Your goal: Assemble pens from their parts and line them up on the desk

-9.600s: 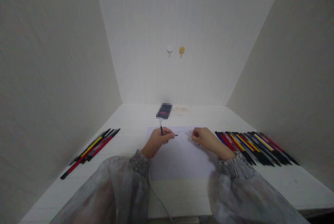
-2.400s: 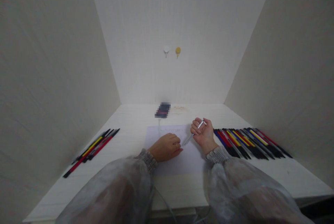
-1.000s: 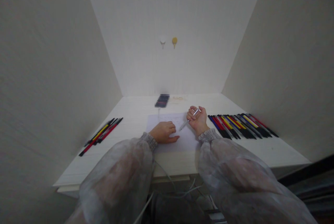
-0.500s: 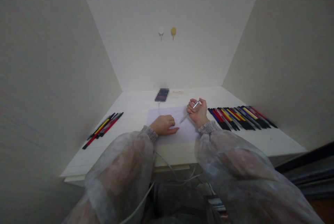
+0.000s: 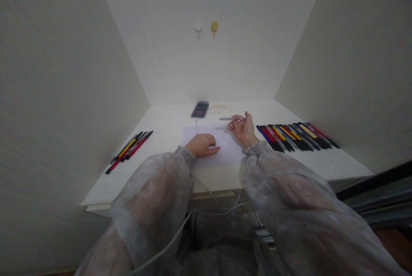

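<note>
My right hand [image 5: 242, 130] is closed on a silver pen [image 5: 228, 119], held level and pointing left above the far edge of a white sheet of paper [image 5: 225, 151]. My left hand [image 5: 202, 144] rests on the paper's left part, fingers curled loosely and lying on the sheet, with nothing in it. Both arms wear translucent grey sleeves. A row of several pens [image 5: 294, 135] in red, blue, yellow and black lies just right of my right hand.
A smaller bunch of pens [image 5: 129, 151] lies at the left of the white desk [image 5: 161, 138]. A blurred dark object [image 5: 200, 109] with a cable sits at the back. Two hooks [image 5: 206, 28] hang on the back wall. Walls close in both sides. Cables hang below the desk edge.
My right hand has turned the silver pen from slanting down at the paper to level, pointing left. The camera has pulled back and tilted down. My left hand stays on the paper.
</note>
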Tool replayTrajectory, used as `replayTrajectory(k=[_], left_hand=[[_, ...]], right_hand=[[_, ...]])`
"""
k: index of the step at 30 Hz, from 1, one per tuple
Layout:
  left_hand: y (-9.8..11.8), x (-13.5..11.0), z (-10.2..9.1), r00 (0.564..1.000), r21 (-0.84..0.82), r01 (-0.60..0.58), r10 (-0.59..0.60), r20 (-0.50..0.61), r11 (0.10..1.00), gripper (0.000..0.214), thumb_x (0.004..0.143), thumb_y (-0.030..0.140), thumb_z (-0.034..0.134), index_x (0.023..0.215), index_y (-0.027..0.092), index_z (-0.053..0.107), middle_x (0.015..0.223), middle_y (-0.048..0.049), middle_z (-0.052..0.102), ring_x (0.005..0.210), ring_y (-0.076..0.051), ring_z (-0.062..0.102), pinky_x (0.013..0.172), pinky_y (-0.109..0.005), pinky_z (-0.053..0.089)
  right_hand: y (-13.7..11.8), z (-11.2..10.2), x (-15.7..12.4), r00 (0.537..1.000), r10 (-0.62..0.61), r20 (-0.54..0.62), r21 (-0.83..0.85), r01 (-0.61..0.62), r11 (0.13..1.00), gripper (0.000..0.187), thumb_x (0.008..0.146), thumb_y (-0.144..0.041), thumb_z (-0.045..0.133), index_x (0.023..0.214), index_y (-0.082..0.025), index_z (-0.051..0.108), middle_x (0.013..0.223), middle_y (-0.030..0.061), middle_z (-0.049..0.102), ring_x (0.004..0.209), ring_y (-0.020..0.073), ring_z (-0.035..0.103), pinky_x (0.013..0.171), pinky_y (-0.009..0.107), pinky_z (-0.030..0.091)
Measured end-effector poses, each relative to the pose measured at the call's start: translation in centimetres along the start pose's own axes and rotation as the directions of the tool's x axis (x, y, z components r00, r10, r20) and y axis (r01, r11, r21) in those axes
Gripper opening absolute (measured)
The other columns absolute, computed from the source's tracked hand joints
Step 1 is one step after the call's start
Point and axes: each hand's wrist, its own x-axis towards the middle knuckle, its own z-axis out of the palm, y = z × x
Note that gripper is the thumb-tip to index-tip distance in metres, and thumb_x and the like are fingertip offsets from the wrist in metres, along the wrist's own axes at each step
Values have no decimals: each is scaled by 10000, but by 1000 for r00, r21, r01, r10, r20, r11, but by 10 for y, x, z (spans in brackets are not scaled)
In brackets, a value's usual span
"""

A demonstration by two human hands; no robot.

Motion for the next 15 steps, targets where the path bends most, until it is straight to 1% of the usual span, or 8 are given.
replayTrajectory(k=[2,5,6,8,10,11,13,15], left_hand=[[-2,-1,1,1000,-72,19,-21,-21,997,286,772,366,416,702,159,602,766,-38,610,754,-138,543,681,-248,408],[-9,-4,4,996,-224,61,-75,-53,973,205,739,308,469,737,150,599,753,-30,608,705,-120,547,673,-241,427],[-12,-5,6,993,-282,80,-101,-60,956,184,725,290,486,755,145,596,757,-29,606,683,-113,548,658,-236,436],[-19,-8,9,981,-394,131,-175,-78,910,177,704,265,511,787,129,587,793,-40,600,654,-100,553,628,-227,454],[-26,-10,11,971,-457,151,-219,-98,876,173,688,258,531,785,126,586,864,-55,586,673,-99,558,634,-234,465],[-28,-11,12,966,-468,150,-230,-118,871,171,682,258,540,782,129,589,895,-60,576,707,-105,560,655,-242,466],[-33,-12,13,962,-447,143,-230,-148,883,190,662,268,571,802,142,596,925,-59,565,795,-129,552,721,-271,456],[-35,-13,13,969,-408,130,-203,-143,904,228,645,282,597,833,155,598,922,-52,566,853,-146,537,780,-301,433]], right_hand=[[-2,-2,-2,999,18,27,-79,-16,997,375,768,-474,353,651,-172,541,340,-29,435,382,123,477,407,250,411],[-3,-4,-8,996,20,91,-177,-4,984,165,726,-330,510,665,-177,517,410,-38,497,417,99,502,398,201,399],[-3,-5,-11,993,1,115,-211,23,977,128,706,-276,545,636,-181,495,389,-58,472,392,83,482,383,182,383],[-2,-6,-16,986,-44,160,-277,88,957,145,686,-222,568,595,-184,462,315,-99,374,312,59,409,353,163,356],[0,-6,-21,981,-43,190,-336,106,936,106,692,-232,553,629,-179,486,294,-102,370,281,65,395,338,174,359],[2,-6,-23,978,-5,211,-369,84,926,93,700,-256,537,676,-171,511,322,-79,431,300,83,435,333,186,369],[6,-5,-27,961,105,254,-446,20,895,174,707,-309,511,761,-146,537,443,-7,561,386,130,530,322,207,387],[13,-3,-31,941,182,284,-517,-9,856,190,695,-318,525,756,-138,536,486,11,586,413,137,553,319,204,395]])
